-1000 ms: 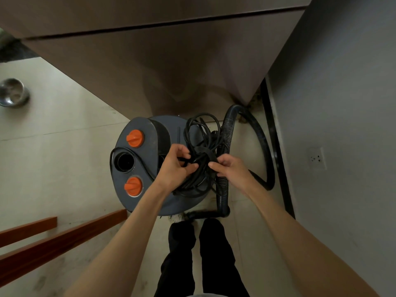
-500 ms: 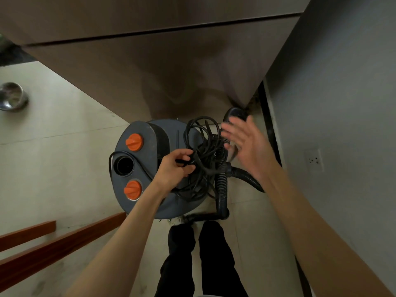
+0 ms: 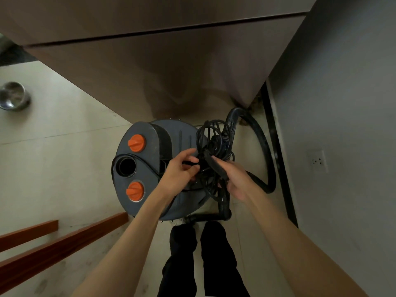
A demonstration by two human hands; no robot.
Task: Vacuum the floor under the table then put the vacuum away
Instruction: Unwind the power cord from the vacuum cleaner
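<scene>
A grey canister vacuum (image 3: 137,189) with two orange knobs and a round black port stands on the tiled floor right in front of my feet. A tangled bundle of black power cord (image 3: 211,138) lies on its top. My left hand (image 3: 179,171) pinches a strand of the cord at the bundle's left side. My right hand (image 3: 234,180) holds a thicker black piece of the cord, with fingers curled round it. The ribbed black hose (image 3: 260,138) loops from the vacuum's right side toward the wall.
A brown cabinet (image 3: 171,67) rises just behind the vacuum. A grey wall with a socket (image 3: 318,160) is on the right. A steel bowl (image 3: 14,95) sits on the floor far left. Red-brown wooden bars (image 3: 60,239) cross the lower left.
My right hand lifted off the cord and opened half a second ago, then came back down and now grips the cord again. My left hand stayed on the bundle.
</scene>
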